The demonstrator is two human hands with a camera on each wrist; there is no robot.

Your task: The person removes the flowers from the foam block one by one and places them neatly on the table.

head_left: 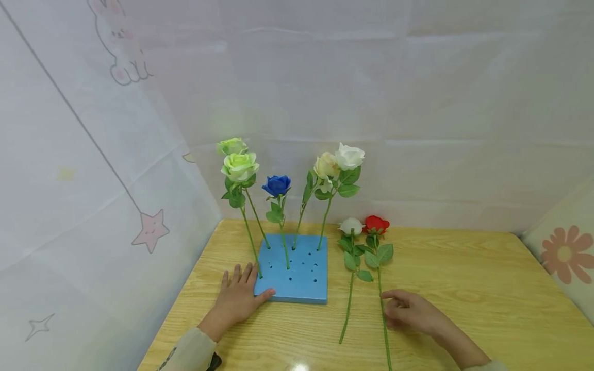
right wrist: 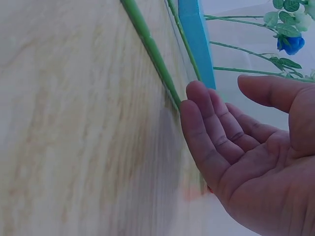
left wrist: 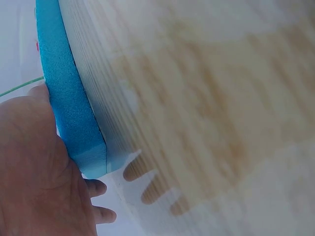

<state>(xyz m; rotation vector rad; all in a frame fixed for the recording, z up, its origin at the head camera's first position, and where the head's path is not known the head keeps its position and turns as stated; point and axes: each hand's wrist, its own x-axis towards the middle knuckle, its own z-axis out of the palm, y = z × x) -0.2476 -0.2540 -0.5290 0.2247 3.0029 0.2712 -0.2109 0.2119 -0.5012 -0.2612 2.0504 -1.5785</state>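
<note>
My left hand (head_left: 237,300) lies with fingers spread at the near left corner of a blue foam block (head_left: 303,292), its thumb over the front edge. In the left wrist view the palm is against the side of the block (left wrist: 74,98). My right hand (head_left: 414,312) is beside the stem of a red rose (head_left: 376,224) lying on the table. Seen from the right wrist, its fingers are loosely bent, fingertips right at the green stem (right wrist: 153,51), thumb held apart. Left of that rose lies a white rose (head_left: 351,226).
Upright in the block stand two light green roses (head_left: 240,167), a blue rose (head_left: 277,186), a cream rose (head_left: 327,165) and a white rose (head_left: 349,156). Several small holes dot its top. Printed cloth (head_left: 417,103) hangs behind the wooden table (head_left: 473,278).
</note>
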